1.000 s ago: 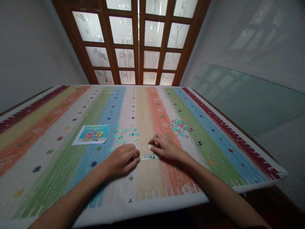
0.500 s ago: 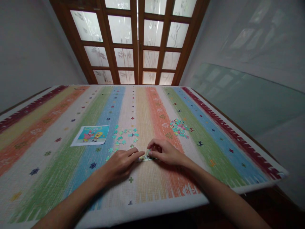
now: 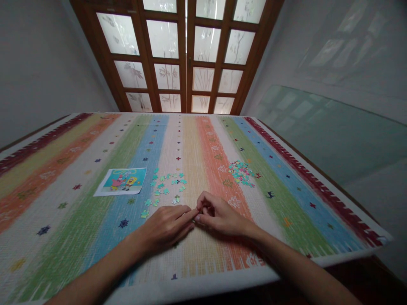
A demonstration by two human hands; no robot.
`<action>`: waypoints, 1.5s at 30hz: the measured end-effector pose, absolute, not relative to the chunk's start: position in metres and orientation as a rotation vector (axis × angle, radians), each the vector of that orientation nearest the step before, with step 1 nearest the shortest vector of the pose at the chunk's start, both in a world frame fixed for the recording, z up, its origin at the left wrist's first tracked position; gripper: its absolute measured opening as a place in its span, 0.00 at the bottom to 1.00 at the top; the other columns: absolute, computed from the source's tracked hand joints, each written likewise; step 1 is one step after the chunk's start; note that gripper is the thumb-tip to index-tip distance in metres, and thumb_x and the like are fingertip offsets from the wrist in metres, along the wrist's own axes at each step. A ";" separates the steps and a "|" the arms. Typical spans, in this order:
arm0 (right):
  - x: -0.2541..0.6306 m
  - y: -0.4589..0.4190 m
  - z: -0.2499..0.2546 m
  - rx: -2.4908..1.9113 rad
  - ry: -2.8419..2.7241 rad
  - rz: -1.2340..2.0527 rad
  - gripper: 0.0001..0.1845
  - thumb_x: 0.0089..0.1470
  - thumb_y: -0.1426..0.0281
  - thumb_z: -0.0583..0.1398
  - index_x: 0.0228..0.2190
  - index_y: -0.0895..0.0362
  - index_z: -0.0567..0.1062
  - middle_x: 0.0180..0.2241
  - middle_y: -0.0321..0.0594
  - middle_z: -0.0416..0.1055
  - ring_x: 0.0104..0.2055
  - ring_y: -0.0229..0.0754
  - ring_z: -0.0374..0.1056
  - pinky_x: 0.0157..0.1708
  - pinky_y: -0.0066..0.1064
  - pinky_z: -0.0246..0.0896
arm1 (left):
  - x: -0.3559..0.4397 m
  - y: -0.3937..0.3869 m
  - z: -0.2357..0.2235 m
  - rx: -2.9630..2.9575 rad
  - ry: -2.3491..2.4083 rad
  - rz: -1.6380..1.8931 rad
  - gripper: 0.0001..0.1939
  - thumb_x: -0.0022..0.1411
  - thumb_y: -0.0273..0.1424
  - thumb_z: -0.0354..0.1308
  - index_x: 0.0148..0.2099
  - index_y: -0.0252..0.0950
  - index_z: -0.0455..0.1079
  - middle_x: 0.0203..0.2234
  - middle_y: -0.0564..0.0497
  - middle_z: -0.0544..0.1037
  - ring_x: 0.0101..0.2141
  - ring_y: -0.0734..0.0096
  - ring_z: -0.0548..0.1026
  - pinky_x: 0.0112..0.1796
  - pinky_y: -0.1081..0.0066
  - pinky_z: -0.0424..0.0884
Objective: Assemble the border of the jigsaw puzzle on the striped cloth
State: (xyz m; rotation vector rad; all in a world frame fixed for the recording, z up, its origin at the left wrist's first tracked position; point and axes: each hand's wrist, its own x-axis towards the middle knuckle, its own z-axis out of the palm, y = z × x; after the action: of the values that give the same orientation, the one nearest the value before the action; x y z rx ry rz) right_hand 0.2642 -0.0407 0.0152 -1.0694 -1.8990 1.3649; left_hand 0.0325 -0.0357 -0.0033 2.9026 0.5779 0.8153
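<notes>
Close to the table's near edge, my two hands meet at the fingertips. My left hand (image 3: 173, 223) has its fingers close together, pointing right, with the thumb tucked below. My right hand (image 3: 221, 216) is closed in a pinch, thumb and index finger touching the tips of the left. The joined jigsaw puzzle pieces between them are almost wholly covered by the fingers. Loose turquoise jigsaw puzzle pieces (image 3: 161, 185) lie spread just beyond my left hand. One piece with a mixed pattern (image 3: 176, 199) lies right above its knuckles.
A denser heap of jigsaw puzzle pieces (image 3: 242, 173) is at the right, past my right hand. A printed cartoon picture (image 3: 122, 181) lies flat at the left. The striped cloth (image 3: 193, 148) covers the table. Behind stand wooden glazed doors (image 3: 187, 63), with walls on both sides.
My hands have come closer together and slightly nearer to me, hiding the joined pieces that showed between them. The view has shifted a little, and a piece beyond the left hand now shows more fully.
</notes>
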 end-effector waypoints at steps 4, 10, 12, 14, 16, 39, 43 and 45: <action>0.263 -0.044 0.014 -1.089 -1.920 1.354 0.09 0.56 0.66 0.63 0.35 0.55 0.68 0.23 0.29 0.61 0.25 0.35 0.55 0.25 0.29 0.48 | 0.034 -0.037 0.002 2.872 0.584 0.812 0.08 0.75 0.26 0.51 0.54 0.34 0.67 0.34 0.49 0.77 0.31 0.68 0.75 0.29 0.68 0.71; 0.270 -0.043 0.019 -1.167 -1.998 1.185 0.05 0.58 0.66 0.62 0.34 0.55 0.71 0.23 0.30 0.61 0.26 0.37 0.57 0.27 0.31 0.50 | 0.020 -0.028 0.015 2.769 0.695 0.714 0.07 0.73 0.29 0.51 0.49 0.35 0.69 0.33 0.49 0.75 0.32 0.67 0.73 0.31 0.67 0.68; 0.275 -0.041 0.019 -1.196 -1.990 1.138 0.05 0.58 0.67 0.61 0.33 0.55 0.72 0.25 0.32 0.63 0.26 0.37 0.58 0.27 0.31 0.51 | 0.014 -0.023 0.017 2.748 0.753 0.630 0.06 0.72 0.31 0.52 0.46 0.35 0.69 0.32 0.49 0.74 0.32 0.67 0.72 0.32 0.67 0.67; 0.280 -0.039 0.019 -1.216 -1.969 1.107 0.04 0.58 0.68 0.61 0.32 0.56 0.73 0.26 0.34 0.65 0.27 0.38 0.60 0.27 0.31 0.52 | 0.008 -0.020 0.017 2.719 0.788 0.525 0.06 0.70 0.32 0.52 0.42 0.37 0.69 0.31 0.50 0.73 0.31 0.66 0.72 0.32 0.66 0.67; 0.284 -0.037 0.017 -1.230 -1.955 1.073 0.03 0.57 0.69 0.61 0.32 0.56 0.73 0.26 0.34 0.66 0.27 0.38 0.61 0.28 0.31 0.53 | 0.004 -0.018 0.016 2.680 0.810 0.448 0.05 0.69 0.33 0.53 0.41 0.37 0.69 0.30 0.50 0.74 0.31 0.66 0.72 0.33 0.66 0.66; 0.277 -0.045 0.009 -1.173 -2.183 0.853 0.02 0.57 0.73 0.58 0.32 0.55 0.71 0.28 0.35 0.67 0.29 0.38 0.61 0.31 0.31 0.54 | 0.006 -0.023 0.017 2.595 0.951 0.213 0.07 0.68 0.35 0.53 0.43 0.38 0.68 0.25 0.53 0.75 0.25 0.67 0.71 0.28 0.68 0.59; 0.277 -0.045 0.009 -1.179 -2.189 0.836 0.03 0.58 0.73 0.58 0.32 0.55 0.71 0.28 0.36 0.68 0.29 0.39 0.62 0.31 0.32 0.54 | 0.006 -0.023 0.017 2.599 0.941 0.226 0.06 0.68 0.34 0.53 0.43 0.38 0.68 0.25 0.53 0.75 0.25 0.68 0.71 0.28 0.68 0.58; 0.278 -0.045 0.009 -1.191 -2.195 0.831 0.03 0.58 0.73 0.58 0.32 0.55 0.71 0.28 0.37 0.69 0.29 0.39 0.62 0.31 0.32 0.54 | 0.006 -0.024 0.018 2.602 0.941 0.221 0.06 0.68 0.35 0.54 0.43 0.38 0.68 0.25 0.53 0.75 0.25 0.68 0.71 0.28 0.69 0.59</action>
State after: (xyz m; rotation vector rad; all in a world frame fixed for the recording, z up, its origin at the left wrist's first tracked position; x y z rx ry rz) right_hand 0.2781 -0.0449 0.0091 -1.1908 -2.1950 0.8312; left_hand 0.0057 -0.0235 0.0177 2.6019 0.9415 0.2210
